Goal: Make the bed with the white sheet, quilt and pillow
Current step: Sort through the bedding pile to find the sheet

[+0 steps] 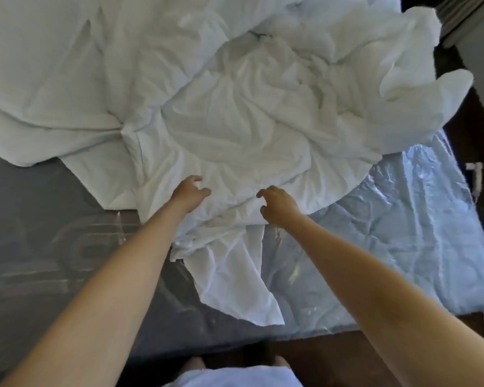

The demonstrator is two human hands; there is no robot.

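A heap of crumpled white bedding (249, 107) covers the far and middle part of the mattress (39, 247), which is wrapped in clear plastic. One thin white sheet corner (235, 275) trails toward me over the plastic. A thicker folded white layer (39, 79), perhaps the quilt, lies at the left. Both my arms reach out over the bed. My left hand (189, 191) hovers over the near edge of the heap with fingers loosely curled, holding nothing. My right hand (277, 203) is beside it, fingers bent and spread just above the cloth. I see no pillow.
The mattress's near edge runs across the bottom, with dark wooden floor (333, 356) below it and along the right side. A grey piece of furniture (475, 29) stands at the top right corner. My feet show at the bottom edge.
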